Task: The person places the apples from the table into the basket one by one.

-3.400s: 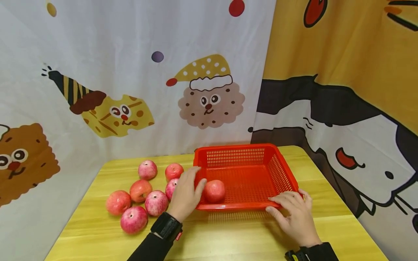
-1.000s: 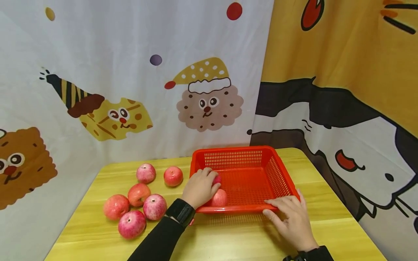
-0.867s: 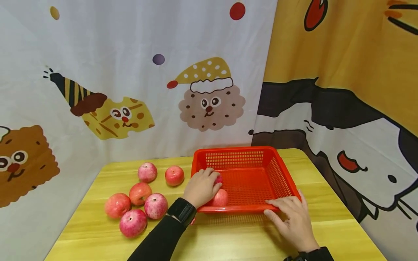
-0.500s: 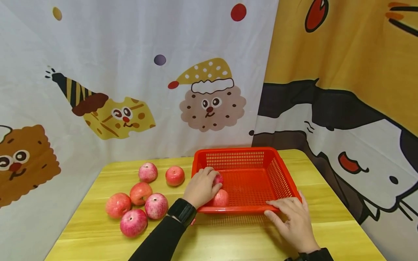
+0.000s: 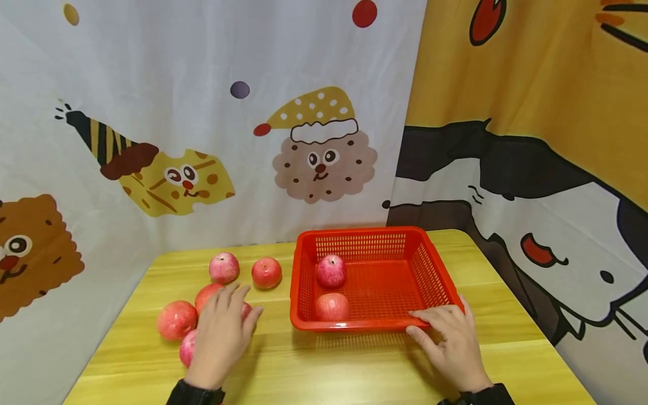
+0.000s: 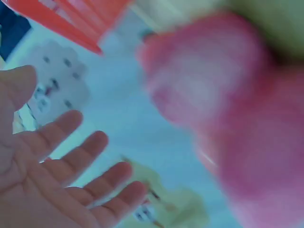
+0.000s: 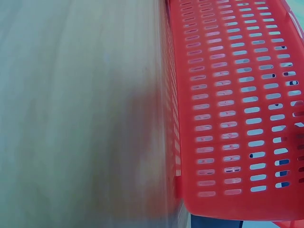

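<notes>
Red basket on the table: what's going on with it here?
A person's left hand, open with nothing in it, is by the loose apples left of the red basket. The right hand holds the basket's near rim toward its right corner. Two apples sit inside the basket; six are outside.

Head high, wrists close — basket (image 5: 387, 284) shared

- Red basket (image 5: 374, 324): rectangular, plastic, slotted walls, upright on the table (image 5: 344, 371)
- Streaked deep-pink apple (image 5: 331, 271): inside, towards back left, pale spot on top
- Paler apple (image 5: 332, 307): inside, front left, apart from the other
- Loose apples (image 5: 176, 320): six, pink to red, left of the basket; two apart at the back, four grouped nearer, three partly hidden
</notes>
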Motion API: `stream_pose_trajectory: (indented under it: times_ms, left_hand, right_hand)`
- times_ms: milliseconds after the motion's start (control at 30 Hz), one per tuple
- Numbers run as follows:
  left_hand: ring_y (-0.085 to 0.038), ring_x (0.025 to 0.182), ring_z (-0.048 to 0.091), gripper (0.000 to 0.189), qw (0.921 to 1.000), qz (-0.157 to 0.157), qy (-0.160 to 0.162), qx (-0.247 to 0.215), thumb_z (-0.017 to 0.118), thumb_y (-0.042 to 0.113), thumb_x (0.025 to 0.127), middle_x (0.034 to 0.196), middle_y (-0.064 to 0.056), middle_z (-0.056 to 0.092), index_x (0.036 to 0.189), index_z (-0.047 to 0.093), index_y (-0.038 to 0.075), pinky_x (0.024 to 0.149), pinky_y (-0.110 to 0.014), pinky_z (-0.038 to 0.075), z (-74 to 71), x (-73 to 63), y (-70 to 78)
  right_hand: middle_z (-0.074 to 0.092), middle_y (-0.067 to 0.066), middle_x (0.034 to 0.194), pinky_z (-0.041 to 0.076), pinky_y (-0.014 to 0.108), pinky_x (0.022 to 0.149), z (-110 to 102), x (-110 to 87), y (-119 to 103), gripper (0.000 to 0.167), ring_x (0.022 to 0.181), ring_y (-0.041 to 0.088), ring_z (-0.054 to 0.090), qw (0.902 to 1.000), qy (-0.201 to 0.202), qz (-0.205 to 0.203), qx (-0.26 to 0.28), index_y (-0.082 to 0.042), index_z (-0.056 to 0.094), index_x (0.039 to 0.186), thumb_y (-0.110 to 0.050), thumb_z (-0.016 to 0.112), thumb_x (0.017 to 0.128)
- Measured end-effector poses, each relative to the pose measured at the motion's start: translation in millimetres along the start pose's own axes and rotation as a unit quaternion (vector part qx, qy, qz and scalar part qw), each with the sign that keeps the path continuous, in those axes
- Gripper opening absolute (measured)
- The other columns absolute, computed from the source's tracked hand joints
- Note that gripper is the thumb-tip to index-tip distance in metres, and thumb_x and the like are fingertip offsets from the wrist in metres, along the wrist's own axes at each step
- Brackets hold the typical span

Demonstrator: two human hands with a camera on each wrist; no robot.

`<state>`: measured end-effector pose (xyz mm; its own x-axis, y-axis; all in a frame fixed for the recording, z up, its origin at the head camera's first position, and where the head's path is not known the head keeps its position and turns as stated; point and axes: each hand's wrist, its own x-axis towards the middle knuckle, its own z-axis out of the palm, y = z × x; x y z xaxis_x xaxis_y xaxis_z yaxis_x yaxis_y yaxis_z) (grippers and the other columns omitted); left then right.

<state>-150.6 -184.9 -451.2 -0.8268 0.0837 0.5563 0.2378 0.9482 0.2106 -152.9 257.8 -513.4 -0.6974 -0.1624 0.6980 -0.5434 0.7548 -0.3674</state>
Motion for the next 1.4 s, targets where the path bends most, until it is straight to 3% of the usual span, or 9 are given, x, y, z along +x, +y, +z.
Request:
stream_pose_trajectory:
  times_ms: [167,333,533,700,900,1033,1167,1267,1400]
  left_hand:
    - [-0.055,0.120,0.058,0.055,0.9970,-0.067,-0.018,0.033,0.086,0.028,0.089,0.132,-0.030,0.065,0.132,0.068,0.000,0.092,-0.071,0.049,-13.4,-43.4,-33.2]
    - [-0.055,0.118,0.059,0.061,0.9915,-0.103,-0.076,0.028,0.090,0.030,0.084,0.132,-0.032,0.063,0.133,0.068,0.001,0.094,-0.071,0.050,-11.2,-63.2,-47.8]
    - [-0.057,0.119,0.060,0.076,0.9527,-0.175,-0.249,0.000,0.091,0.038,0.083,0.139,-0.038,0.056,0.145,0.061,0.005,0.099,-0.071,0.052,-16.4,-68.1,-58.6]
    - [-0.053,0.107,0.065,0.090,0.9362,-0.195,-0.292,-0.015,0.096,0.041,0.076,0.130,-0.038,0.057,0.149,0.057,0.005,0.088,-0.068,0.058,-16.0,-68.7,-64.7]
    - [-0.053,0.108,0.066,0.091,0.9464,-0.209,-0.245,-0.020,0.094,0.039,0.077,0.131,-0.039,0.057,0.150,0.053,0.003,0.089,-0.066,0.058,-23.0,-68.8,-58.1]
    - [-0.053,0.112,0.065,0.085,0.9796,-0.180,-0.080,-0.040,0.095,0.030,0.079,0.129,-0.036,0.059,0.149,0.054,0.005,0.092,-0.070,0.056,-33.9,-56.7,-32.5]
    - [-0.045,0.115,0.066,0.084,0.9897,-0.085,0.056,-0.101,0.099,0.022,0.074,0.131,-0.026,0.062,0.146,0.059,0.009,0.090,-0.068,0.059,-31.7,-24.4,15.2]
    - [-0.038,0.120,0.066,0.083,0.9879,-0.002,0.060,-0.143,0.100,0.023,0.075,0.137,-0.021,0.062,0.146,0.059,0.011,0.094,-0.059,0.062,-16.4,0.9,55.7]
    - [-0.035,0.127,0.064,0.083,0.9811,0.057,-0.023,-0.183,0.095,0.031,0.082,0.146,-0.019,0.058,0.154,0.053,0.021,0.101,-0.052,0.062,14.5,26.6,106.2]
  right_hand:
    - [0.080,-0.002,0.102,0.015,0.066,0.129,-1.7,1.0,1.5,0.033,0.101,0.019,0.057,1.0000,0.002,-0.001,0.000,-0.020,0.083,0.110,-0.027,0.092,0.079]
    - [0.080,-0.003,0.102,0.016,0.067,0.128,-0.2,2.0,2.0,0.034,0.101,0.018,0.057,1.0000,0.004,0.003,0.002,-0.021,0.083,0.110,-0.028,0.092,0.079]
    - [0.080,-0.004,0.102,0.016,0.066,0.129,0.7,2.5,-0.9,0.034,0.101,0.019,0.058,1.0000,-0.002,-0.003,0.001,-0.022,0.083,0.110,-0.028,0.093,0.079]
    - [0.079,-0.003,0.101,0.016,0.066,0.129,-1.4,5.0,-0.2,0.034,0.101,0.019,0.057,1.0000,0.005,-0.005,0.000,-0.020,0.083,0.110,-0.026,0.092,0.078]
    - [0.079,-0.003,0.101,0.014,0.066,0.130,-1.1,6.2,0.8,0.034,0.101,0.019,0.058,0.9999,-0.002,-0.011,-0.006,-0.020,0.083,0.111,-0.029,0.092,0.079]
    - [0.079,-0.003,0.101,0.011,0.063,0.132,-2.2,6.8,1.4,0.034,0.101,0.020,0.058,0.9999,-0.003,-0.012,-0.005,-0.019,0.083,0.111,-0.029,0.092,0.079]
    - [0.079,-0.003,0.100,0.014,0.064,0.131,-3.7,5.6,2.5,0.034,0.100,0.019,0.057,0.9998,0.008,-0.015,-0.008,-0.019,0.083,0.110,-0.029,0.092,0.078]
    - [0.080,-0.003,0.099,0.016,0.066,0.129,-2.8,2.8,2.6,0.034,0.099,0.019,0.058,0.9996,0.012,-0.020,-0.014,-0.020,0.083,0.109,-0.030,0.092,0.078]
    - [0.080,-0.004,0.099,0.016,0.065,0.130,-0.7,-2.9,1.4,0.034,0.098,0.020,0.059,0.9996,0.013,-0.019,-0.016,-0.021,0.083,0.109,-0.029,0.092,0.078]
